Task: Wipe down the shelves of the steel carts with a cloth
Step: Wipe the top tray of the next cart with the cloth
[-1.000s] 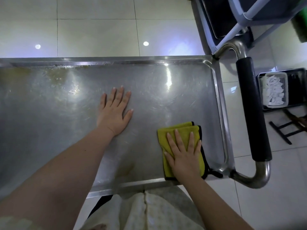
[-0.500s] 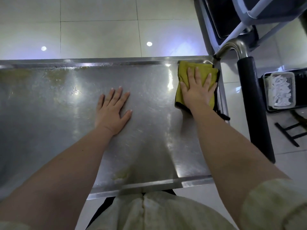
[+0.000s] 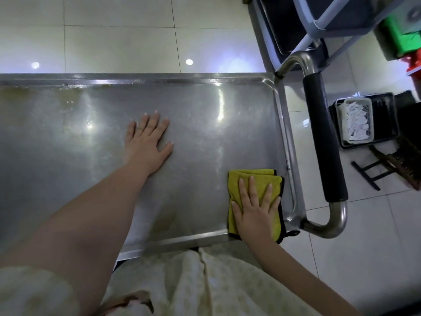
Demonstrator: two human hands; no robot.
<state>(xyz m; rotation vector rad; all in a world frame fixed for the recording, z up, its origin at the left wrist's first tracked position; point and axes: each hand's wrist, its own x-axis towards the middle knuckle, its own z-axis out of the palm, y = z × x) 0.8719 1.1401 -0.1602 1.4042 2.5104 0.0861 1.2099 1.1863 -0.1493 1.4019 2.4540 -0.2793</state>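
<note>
The steel cart's top shelf (image 3: 205, 133) fills the view, scratched and shiny, with yellowish grime along its far left edge. A folded yellow cloth (image 3: 259, 179) with a black edge lies in the shelf's near right corner. My right hand (image 3: 255, 208) presses flat on the cloth with straight, spread fingers. My left hand (image 3: 148, 142) rests flat on the bare steel near the shelf's middle, fingers straight and holding nothing.
The cart's push handle (image 3: 323, 142) with a black grip stands just right of the shelf. A black crate holding a white basket (image 3: 357, 119) sits on the tiled floor further right. Another cart's frame (image 3: 319, 21) stands at the back right.
My right hand has slid the cloth from the shelf's far right corner back to the near right corner. My left hand stays in place.
</note>
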